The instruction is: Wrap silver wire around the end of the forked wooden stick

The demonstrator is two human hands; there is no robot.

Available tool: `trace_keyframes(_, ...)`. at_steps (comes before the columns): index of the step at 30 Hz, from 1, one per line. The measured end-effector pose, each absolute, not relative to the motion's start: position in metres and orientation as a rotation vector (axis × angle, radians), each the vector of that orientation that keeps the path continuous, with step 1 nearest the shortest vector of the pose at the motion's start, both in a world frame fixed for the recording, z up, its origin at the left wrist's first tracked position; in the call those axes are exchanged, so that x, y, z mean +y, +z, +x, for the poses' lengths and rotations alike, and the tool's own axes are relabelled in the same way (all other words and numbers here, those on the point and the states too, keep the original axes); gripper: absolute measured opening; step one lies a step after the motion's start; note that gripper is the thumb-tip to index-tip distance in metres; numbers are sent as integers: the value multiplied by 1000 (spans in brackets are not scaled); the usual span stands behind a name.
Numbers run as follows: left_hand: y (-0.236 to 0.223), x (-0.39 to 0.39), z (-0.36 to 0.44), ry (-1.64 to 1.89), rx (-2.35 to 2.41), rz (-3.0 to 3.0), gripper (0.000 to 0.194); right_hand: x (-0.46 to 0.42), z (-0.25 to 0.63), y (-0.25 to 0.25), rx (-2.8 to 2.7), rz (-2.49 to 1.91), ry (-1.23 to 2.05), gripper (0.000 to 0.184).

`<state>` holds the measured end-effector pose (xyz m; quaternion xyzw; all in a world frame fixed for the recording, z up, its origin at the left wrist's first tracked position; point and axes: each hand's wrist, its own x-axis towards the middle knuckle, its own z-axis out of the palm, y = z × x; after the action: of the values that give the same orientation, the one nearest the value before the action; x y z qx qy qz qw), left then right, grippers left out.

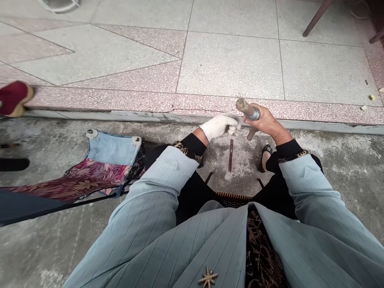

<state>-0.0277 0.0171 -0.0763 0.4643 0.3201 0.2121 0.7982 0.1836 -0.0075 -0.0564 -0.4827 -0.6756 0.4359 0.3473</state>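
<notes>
My right hand (264, 121) is bare and wrapped around a thick wooden stick (244, 106). Silvery wire (255, 114) is coiled round the stick near its upper end, and the lower end shows below my hand. Just to the left, my left hand (221, 126) wears a white knitted glove. Its fingers are curled and closed near the stick; what they pinch, if anything, is too small to make out. Below both hands, a narrow rusty-brown bar (231, 156) lies on the concrete ground.
A raised tiled step (228, 68) runs across in front of me. At left stand a folding fabric chair (114, 148) and a red shoe (15, 98). A furniture leg (316, 18) stands at the upper right. The edge of a woven seat (234, 196) shows between my legs.
</notes>
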Motion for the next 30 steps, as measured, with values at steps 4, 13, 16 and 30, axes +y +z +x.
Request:
trace_keyframes(4,-91,18,-26,490,680,954,10,-11,187,-50,-1870,-1249,1124,37)
trace_keyframes(13,-77,11,-25,495,717,1066,17,-8,187,-49,-1893,-1272,1101,42)
trace_keyframes(16,-72,9,-24,520,727,1111,17,-8,186,-50,-1881,-1266,1096,41)
trace_keyframes(30,-67,4,-23,528,740,1131,19,-10,184,-43,-1992,-1294,972,30)
